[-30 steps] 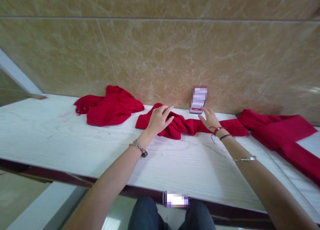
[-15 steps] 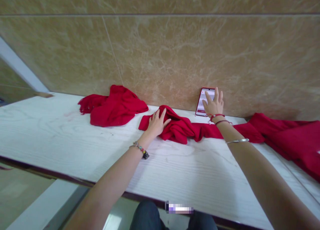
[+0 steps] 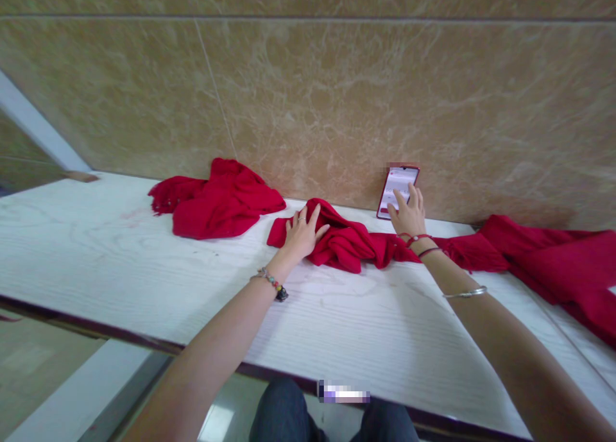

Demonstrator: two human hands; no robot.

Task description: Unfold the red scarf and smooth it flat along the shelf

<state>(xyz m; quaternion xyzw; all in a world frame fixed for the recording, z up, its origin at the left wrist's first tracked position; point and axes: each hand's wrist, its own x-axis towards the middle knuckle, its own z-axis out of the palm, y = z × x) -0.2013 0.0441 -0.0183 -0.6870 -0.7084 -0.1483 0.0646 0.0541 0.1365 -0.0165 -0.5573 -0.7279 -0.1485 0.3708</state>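
Observation:
My left hand (image 3: pixel 302 233) rests with fingers spread on a crumpled red cloth (image 3: pixel 349 240) in the middle of the white tabletop. A phone (image 3: pixel 391 184) with a lit screen leans against the tiled wall behind the table. In front of its lower right part is my right hand (image 3: pixel 408 214), fingers apart; whether a fingertip touches the screen I cannot tell. Under my right wrist runs a strip of red fabric, partly hidden by the arm. Left of my left hand lies a bunched red cloth with a fringed end (image 3: pixel 219 201).
More red fabric (image 3: pixel 553 253) spreads over the table's right end. The white wood-grain table (image 3: pixel 144 281) stands against a brown marbled tile wall (image 3: pixel 312 108). A small brown block (image 3: pixel 81 176) sits at the far left corner. My knees (image 3: pixel 283 410) are below the front edge.
My right hand has moved slightly down and left across the phone, uncovering the upper part of its screen. My left hand stays on the cloth.

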